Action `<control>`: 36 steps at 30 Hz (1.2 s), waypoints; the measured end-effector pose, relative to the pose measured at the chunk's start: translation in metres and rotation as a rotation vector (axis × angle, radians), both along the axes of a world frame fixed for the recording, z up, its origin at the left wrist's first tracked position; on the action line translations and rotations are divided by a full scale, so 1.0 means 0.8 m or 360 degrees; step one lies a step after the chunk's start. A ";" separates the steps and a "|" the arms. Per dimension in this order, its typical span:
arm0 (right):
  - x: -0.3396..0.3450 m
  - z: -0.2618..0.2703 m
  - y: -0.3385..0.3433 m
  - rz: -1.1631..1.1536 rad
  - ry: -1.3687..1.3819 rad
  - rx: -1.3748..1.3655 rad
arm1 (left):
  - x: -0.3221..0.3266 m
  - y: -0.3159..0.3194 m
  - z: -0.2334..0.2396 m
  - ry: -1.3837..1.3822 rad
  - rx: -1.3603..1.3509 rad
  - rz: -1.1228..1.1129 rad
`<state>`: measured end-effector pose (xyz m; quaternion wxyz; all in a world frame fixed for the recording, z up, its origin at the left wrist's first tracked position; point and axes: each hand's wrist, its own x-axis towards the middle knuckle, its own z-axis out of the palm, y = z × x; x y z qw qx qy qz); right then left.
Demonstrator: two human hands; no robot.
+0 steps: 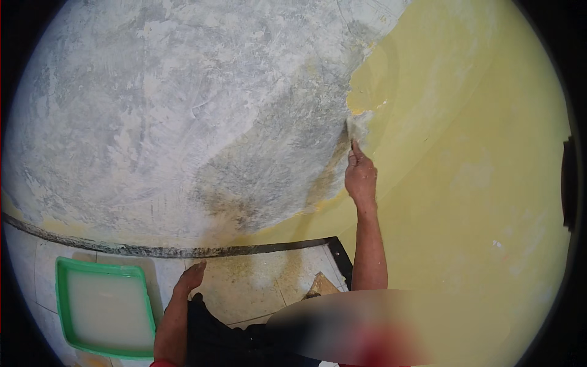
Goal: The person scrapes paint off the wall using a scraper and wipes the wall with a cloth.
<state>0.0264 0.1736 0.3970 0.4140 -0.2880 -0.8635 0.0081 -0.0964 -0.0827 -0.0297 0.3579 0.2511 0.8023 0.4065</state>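
My right hand grips the handle of a scraper, its blade against the wall where grey plaster meets yellow paint. The yellow paint has a ragged, chipped edge just above the blade. To the left spreads the bare grey and white patchy plaster, with a darker, damp-looking area beside the tool. My left hand is low at the left, near the dark skirting, with no tool visible in it; its fingers are partly hidden from this angle.
A green plastic tray of cloudy liquid stands on the tiled floor left of my left arm. Dark skirting runs along the wall base and turns a corner near my right forearm. A brownish flat piece lies by that corner. A blurred area covers the lower right.
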 end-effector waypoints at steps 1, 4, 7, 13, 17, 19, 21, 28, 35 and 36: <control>-0.003 0.003 0.007 -0.0055 -0.0054 -0.0040 | 0.001 0.001 0.004 -0.0013 0.0036 0.0004; 0.001 0.000 0.020 -0.0100 -0.0071 -0.0071 | 0.004 0.002 0.012 -0.0030 -0.0089 -0.0001; 0.003 -0.024 -0.005 -0.0059 -0.0088 -0.0023 | 0.004 0.002 0.011 -0.0056 0.0089 -0.0139; -0.020 0.029 -0.029 -0.0386 -0.0205 -0.0159 | -0.003 -0.002 -0.017 -0.0139 -0.0089 -0.0014; 0.000 0.023 -0.004 -0.0087 0.0009 -0.0333 | -0.006 0.004 -0.035 0.0095 0.0072 -0.0099; 0.006 -0.004 -0.002 -0.0120 -0.0276 0.0026 | -0.006 0.006 -0.038 0.0137 0.0138 -0.0084; 0.003 -0.013 -0.002 -0.0125 -0.0310 -0.0017 | -0.005 0.005 -0.039 -0.0002 -0.0035 0.0053; 0.012 0.072 0.062 -0.0046 0.0465 -0.0592 | -0.007 0.001 -0.033 0.0270 -0.0038 0.0065; 0.131 -0.157 0.066 -0.0027 0.0137 -0.0528 | 0.000 -0.016 -0.007 -0.0214 -0.0201 -0.0094; 0.154 -0.192 0.064 -0.0083 0.0037 -0.0743 | 0.001 -0.019 -0.001 -0.0220 -0.0220 -0.0065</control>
